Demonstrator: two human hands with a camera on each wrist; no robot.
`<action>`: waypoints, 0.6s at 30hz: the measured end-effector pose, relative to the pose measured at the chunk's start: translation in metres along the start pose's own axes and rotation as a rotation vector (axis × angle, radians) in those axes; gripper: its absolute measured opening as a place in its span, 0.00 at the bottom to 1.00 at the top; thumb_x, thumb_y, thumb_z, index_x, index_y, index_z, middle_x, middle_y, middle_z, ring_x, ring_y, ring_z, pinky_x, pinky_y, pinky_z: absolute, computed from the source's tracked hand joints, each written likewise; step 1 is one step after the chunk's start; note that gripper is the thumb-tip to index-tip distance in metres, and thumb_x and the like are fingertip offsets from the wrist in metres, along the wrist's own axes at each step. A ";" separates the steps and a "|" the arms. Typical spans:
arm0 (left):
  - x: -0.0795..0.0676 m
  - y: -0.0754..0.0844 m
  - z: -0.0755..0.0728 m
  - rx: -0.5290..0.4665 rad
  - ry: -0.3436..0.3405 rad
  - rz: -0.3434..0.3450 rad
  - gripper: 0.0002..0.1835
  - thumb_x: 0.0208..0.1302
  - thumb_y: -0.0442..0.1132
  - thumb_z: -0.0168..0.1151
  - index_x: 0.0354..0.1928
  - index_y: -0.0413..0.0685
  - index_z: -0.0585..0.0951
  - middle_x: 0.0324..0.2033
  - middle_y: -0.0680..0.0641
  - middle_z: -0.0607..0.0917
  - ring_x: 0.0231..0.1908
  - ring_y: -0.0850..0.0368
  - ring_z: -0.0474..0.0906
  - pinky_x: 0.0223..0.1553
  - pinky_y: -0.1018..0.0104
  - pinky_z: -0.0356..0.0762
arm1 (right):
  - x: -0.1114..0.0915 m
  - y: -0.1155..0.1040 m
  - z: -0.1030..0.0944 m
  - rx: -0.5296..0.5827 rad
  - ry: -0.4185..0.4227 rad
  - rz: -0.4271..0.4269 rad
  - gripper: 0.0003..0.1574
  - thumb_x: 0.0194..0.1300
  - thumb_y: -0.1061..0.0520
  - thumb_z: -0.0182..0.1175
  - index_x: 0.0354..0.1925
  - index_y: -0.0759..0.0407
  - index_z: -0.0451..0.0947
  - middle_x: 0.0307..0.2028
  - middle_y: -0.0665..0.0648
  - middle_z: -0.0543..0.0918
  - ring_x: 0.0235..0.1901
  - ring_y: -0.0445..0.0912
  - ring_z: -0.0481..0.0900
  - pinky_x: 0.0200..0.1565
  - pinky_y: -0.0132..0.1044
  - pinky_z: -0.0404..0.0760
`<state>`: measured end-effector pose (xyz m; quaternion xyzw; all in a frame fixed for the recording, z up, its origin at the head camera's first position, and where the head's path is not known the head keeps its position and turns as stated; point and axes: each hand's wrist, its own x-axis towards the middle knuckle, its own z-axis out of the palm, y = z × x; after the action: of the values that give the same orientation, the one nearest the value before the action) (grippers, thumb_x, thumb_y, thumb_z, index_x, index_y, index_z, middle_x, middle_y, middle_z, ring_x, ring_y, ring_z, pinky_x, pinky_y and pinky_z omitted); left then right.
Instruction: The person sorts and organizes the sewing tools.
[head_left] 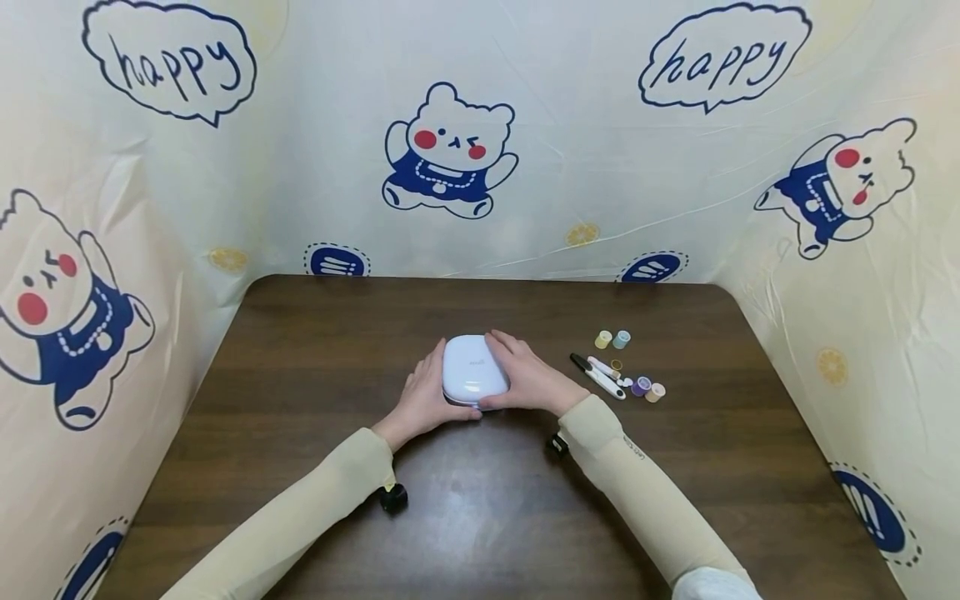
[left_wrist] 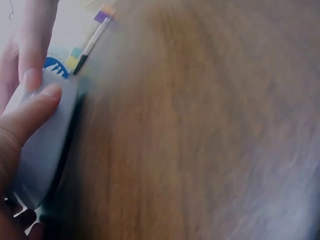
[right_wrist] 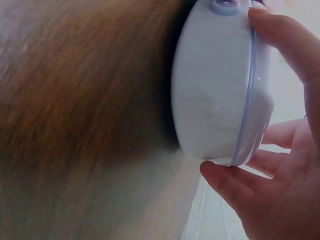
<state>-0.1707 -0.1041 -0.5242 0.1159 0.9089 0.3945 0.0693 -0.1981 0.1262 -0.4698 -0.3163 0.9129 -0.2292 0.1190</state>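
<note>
A white, rounded-square case point(head_left: 471, 367) with a glossy lid sits near the middle of the table, between both hands. The left hand point(head_left: 423, 396) grips its left side, thumb along the front edge. From the right, the right hand point(head_left: 532, 379) holds the case, with its thumb at the front and fingers at the far side. In the right wrist view, a bluish seam runs round the case point(right_wrist: 215, 85), and a round button shows at its front by the thumb. The lid looks closed; what is inside is hidden.
Right of the case lie a yellow spool point(head_left: 603, 339), a blue spool point(head_left: 622, 339), a purple spool point(head_left: 641, 386) and a peach spool point(head_left: 656, 392). Near them are a slim black-and-white tool point(head_left: 597, 375) and small white pieces. A printed curtain point(head_left: 562, 192) surrounds the table.
</note>
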 end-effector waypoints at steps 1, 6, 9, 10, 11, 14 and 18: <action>0.000 0.000 0.001 -0.006 0.009 -0.001 0.76 0.43 0.59 0.87 0.82 0.39 0.45 0.78 0.35 0.58 0.73 0.33 0.59 0.69 0.33 0.59 | 0.000 0.000 0.000 0.001 0.000 0.002 0.69 0.60 0.40 0.76 0.81 0.68 0.49 0.80 0.69 0.54 0.77 0.63 0.56 0.73 0.53 0.66; 0.000 0.002 0.002 -0.023 0.027 -0.010 0.73 0.42 0.57 0.87 0.81 0.40 0.48 0.76 0.36 0.62 0.70 0.35 0.62 0.66 0.34 0.61 | 0.001 0.002 0.003 -0.008 0.027 -0.014 0.69 0.59 0.40 0.76 0.81 0.69 0.50 0.78 0.68 0.57 0.74 0.62 0.60 0.70 0.52 0.69; 0.000 0.002 0.002 -0.020 0.027 -0.023 0.72 0.41 0.56 0.87 0.81 0.40 0.50 0.75 0.36 0.63 0.69 0.35 0.63 0.66 0.35 0.62 | 0.003 0.005 0.006 -0.021 0.052 -0.040 0.68 0.57 0.40 0.77 0.79 0.69 0.53 0.75 0.68 0.60 0.71 0.61 0.62 0.69 0.52 0.71; 0.000 0.001 0.002 -0.017 0.029 -0.026 0.72 0.41 0.56 0.87 0.81 0.40 0.50 0.74 0.36 0.63 0.69 0.35 0.63 0.65 0.36 0.62 | 0.003 0.005 0.007 -0.024 0.062 -0.049 0.68 0.56 0.40 0.77 0.79 0.69 0.54 0.75 0.68 0.61 0.70 0.61 0.63 0.68 0.52 0.71; 0.000 0.001 0.002 -0.014 0.032 -0.027 0.72 0.41 0.56 0.87 0.81 0.40 0.50 0.74 0.36 0.63 0.68 0.35 0.63 0.65 0.36 0.63 | 0.004 0.006 0.006 -0.021 0.071 -0.055 0.67 0.55 0.40 0.78 0.78 0.69 0.56 0.74 0.68 0.62 0.70 0.61 0.63 0.68 0.52 0.71; 0.000 0.002 0.003 -0.009 0.042 -0.028 0.71 0.40 0.56 0.87 0.80 0.41 0.51 0.74 0.37 0.64 0.68 0.35 0.64 0.64 0.37 0.63 | 0.004 0.007 0.006 -0.026 0.092 -0.066 0.67 0.53 0.40 0.78 0.77 0.69 0.58 0.73 0.68 0.64 0.68 0.61 0.65 0.67 0.52 0.73; 0.000 0.003 0.005 0.007 0.049 -0.034 0.71 0.40 0.56 0.87 0.80 0.41 0.51 0.74 0.37 0.64 0.68 0.36 0.65 0.64 0.37 0.64 | 0.004 0.009 0.007 -0.033 0.098 -0.069 0.67 0.53 0.40 0.78 0.77 0.68 0.58 0.73 0.68 0.64 0.68 0.61 0.65 0.67 0.51 0.73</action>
<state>-0.1697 -0.0990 -0.5255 0.0909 0.9136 0.3928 0.0533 -0.2039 0.1275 -0.4805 -0.3380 0.9097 -0.2332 0.0609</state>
